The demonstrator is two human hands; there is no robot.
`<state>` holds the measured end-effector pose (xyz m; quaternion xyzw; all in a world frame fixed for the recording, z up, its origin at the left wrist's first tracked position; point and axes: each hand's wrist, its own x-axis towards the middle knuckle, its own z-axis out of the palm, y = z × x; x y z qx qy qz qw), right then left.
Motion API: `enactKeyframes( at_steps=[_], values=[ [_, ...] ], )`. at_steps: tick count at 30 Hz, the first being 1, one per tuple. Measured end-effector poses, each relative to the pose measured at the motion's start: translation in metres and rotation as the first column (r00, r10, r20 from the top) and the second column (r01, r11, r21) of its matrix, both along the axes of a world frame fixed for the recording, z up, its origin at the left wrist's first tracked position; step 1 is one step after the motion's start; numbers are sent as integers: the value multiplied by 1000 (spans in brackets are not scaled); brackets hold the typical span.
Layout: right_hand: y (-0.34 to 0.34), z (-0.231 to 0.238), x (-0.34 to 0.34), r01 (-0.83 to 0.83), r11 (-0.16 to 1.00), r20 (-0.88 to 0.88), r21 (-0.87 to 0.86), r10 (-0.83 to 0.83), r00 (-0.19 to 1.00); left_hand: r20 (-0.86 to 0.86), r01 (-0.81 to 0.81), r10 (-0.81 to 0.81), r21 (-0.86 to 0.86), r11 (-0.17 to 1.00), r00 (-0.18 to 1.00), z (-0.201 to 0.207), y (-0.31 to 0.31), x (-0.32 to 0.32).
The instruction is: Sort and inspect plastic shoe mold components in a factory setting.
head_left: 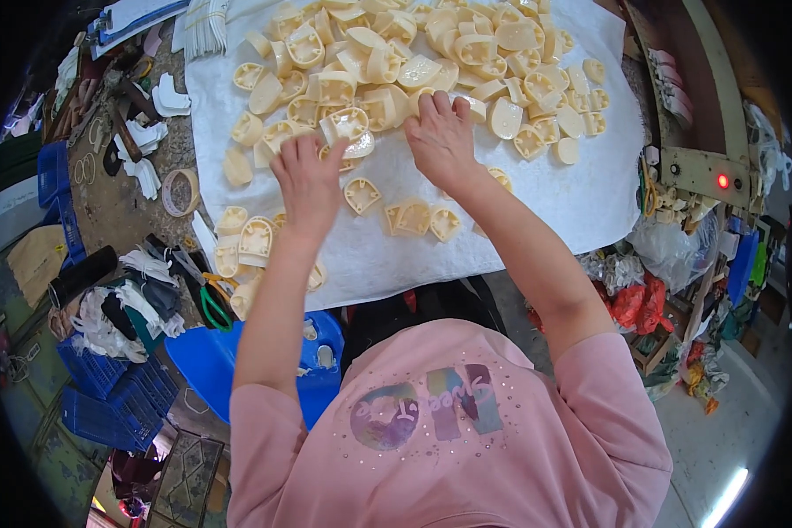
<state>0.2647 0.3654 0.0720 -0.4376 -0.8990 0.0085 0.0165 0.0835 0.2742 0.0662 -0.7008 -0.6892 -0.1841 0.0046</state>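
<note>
A heap of cream D-shaped plastic pieces (502, 35), some turned to show hollow undersides with small pegs, lies on a white cloth (581, 194). My left hand (310, 187) is at the heap's near left edge, thumb and fingers spread apart. Just beyond its fingertips is a hollow-side-up piece (347, 126); whether they touch is unclear. My right hand (442, 143) reaches into the near middle of the heap with its fingers bent down. What lies under those fingertips is hidden. Between my forearms sit a few separate pieces (362, 195).
More pieces (256, 238) lie beside my left forearm. At the left are a tape roll (180, 193), green-handled scissors (215, 310) and white scraps (141, 176). A blue stool (204, 356) stands below the table edge. A machine with a red light (722, 181) is at the right.
</note>
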Motion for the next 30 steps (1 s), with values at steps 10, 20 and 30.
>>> enactKeyframes(
  at_steps=[10, 20, 30],
  values=[
    [-32, -10, 52, 25, 1000, -301, 14, -20, 953, -26, 301, -306, -112, 947, 952, 9, 33, -22],
    [-23, 1, 53, 47, 980, -277, -194, -101, 956, 0, 242, -246, -193, 951, 969, -33, -12, 49],
    [41, 9, 21, 171, 921, 15, -350, -177, 984, 11, 178, -179, -187, 966, 984, -31, -19, 59]
  ],
)
